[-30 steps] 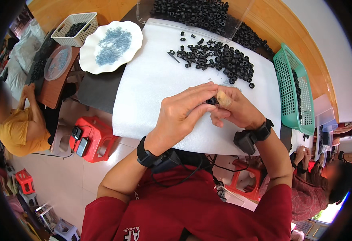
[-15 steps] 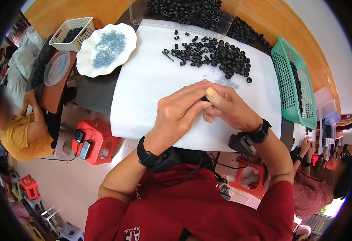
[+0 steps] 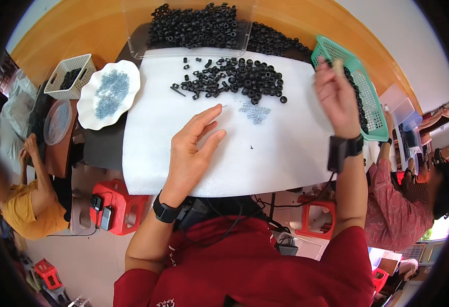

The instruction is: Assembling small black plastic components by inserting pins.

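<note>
Left hand [image 3: 189, 156] spread over white sheet [image 3: 291, 148]; right hand [image 3: 338, 100] well apart, blurred, hold unclear, near green basket [image 3: 371, 102] by right edge. Black parts [image 3: 258, 77] lie toward far edge.

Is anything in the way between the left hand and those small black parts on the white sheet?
Nothing visible blocks the way: only bare white sheet separates the left hand from the small black parts, apart from a tiny pale sliver by the index fingertip. The bluish clear pieces lie off to the right.
</note>
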{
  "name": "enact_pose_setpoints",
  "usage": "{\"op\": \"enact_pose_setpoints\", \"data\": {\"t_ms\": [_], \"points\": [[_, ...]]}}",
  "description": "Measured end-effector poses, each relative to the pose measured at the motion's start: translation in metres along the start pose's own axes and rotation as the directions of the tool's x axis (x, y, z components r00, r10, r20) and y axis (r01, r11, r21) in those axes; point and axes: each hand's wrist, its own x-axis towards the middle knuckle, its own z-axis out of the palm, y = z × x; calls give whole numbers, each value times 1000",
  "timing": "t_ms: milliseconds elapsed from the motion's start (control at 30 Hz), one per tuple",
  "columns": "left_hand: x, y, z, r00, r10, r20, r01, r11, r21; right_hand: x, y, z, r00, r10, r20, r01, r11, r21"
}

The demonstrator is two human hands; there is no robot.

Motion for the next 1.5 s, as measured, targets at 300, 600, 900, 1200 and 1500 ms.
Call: {"op": "enact_pose_setpoints", "data": {"t_ms": [300,600,900,1200,1500], "points": [[0,-3,1,998,-3,-60,4,1000,14,-2,-12,-5,981,-69,-181,-102,609,-787],[0,-2,1,1000,7,-10,-6,999,49,3,38,-27,993,56,104,117,-337,-934],[-3,2,1,999,-34,6,33,999,39,-9,53,-4,975,208,-77,-80,4,-997],[-3,4,-2,994,-88,72,84,995,62,-4,62,1,988,134,71,110,-313,-943],[-3,4,-2,990,-114,80,109,992,72,9,68,-9,990,100,104,131,-316,-940]]}}
